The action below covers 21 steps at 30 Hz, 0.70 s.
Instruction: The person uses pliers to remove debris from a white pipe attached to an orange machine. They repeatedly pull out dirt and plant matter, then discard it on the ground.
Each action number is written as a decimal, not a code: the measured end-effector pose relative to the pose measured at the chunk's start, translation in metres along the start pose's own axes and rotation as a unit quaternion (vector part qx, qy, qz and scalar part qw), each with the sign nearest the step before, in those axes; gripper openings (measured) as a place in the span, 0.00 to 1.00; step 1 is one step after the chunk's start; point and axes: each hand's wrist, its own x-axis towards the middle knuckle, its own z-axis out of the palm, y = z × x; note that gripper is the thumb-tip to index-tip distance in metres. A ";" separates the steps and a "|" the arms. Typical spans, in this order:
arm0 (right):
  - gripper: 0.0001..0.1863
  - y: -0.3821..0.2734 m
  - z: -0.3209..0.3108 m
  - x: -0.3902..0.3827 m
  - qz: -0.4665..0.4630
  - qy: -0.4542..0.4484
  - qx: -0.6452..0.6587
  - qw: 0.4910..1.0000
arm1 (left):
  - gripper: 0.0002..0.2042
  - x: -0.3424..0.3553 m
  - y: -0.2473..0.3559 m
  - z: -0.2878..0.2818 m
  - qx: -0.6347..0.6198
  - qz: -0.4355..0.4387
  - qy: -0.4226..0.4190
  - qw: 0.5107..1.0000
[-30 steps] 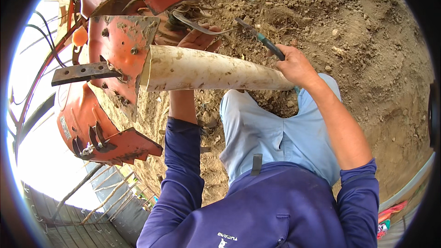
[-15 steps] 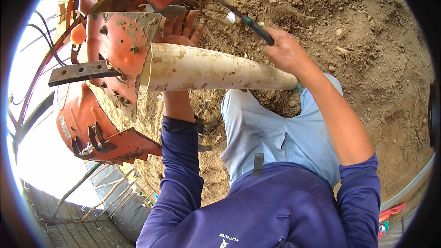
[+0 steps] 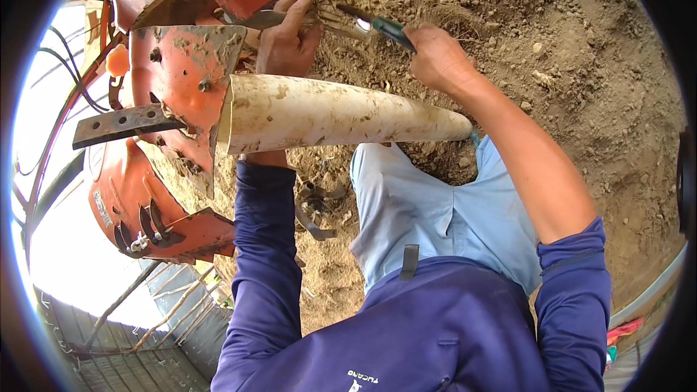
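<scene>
My left hand (image 3: 287,43) reaches up behind the white, dirt-stained pipe (image 3: 341,112), beside a dark curved metal blade (image 3: 261,19) and some dry root strands (image 3: 334,18) under the orange housing. Its fingers are curled; what they hold is hard to make out. In my right hand (image 3: 439,58) is a slim tool (image 3: 385,27) with a green-and-black handle, its dark tip pointing toward my left hand. The pipe lies crosswise, its left end against a rusty orange machine plate (image 3: 181,76) and its far end above my knee.
A lower orange guard (image 3: 149,203) and a drilled metal bar (image 3: 116,123) are at the left. Several curved dark blades (image 3: 314,226) show below the pipe. Loose soil (image 3: 552,87) covers the ground; hoses, poles (image 3: 181,305) and sheeting are at the left edge.
My left hand has moved up beside the blade and root strands, its spread fingers now curled. My right hand and its tool have moved up and to the left.
</scene>
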 end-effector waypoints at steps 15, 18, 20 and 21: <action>0.16 -0.030 0.016 0.015 -0.024 0.015 0.084 0.996 | 0.18 0.013 -0.036 0.010 0.219 0.105 0.106 0.964; 0.13 -0.032 0.017 0.016 -0.041 0.043 0.056 0.997 | 0.18 0.014 -0.036 0.011 0.203 0.088 0.095 0.970; 0.14 -0.032 0.017 0.018 0.023 0.022 0.084 0.996 | 0.17 0.014 -0.038 0.011 0.185 0.075 0.088 0.976; 0.13 -0.030 0.018 0.017 0.054 0.037 0.200 0.978 | 0.17 0.013 -0.037 0.010 0.181 0.061 0.080 0.978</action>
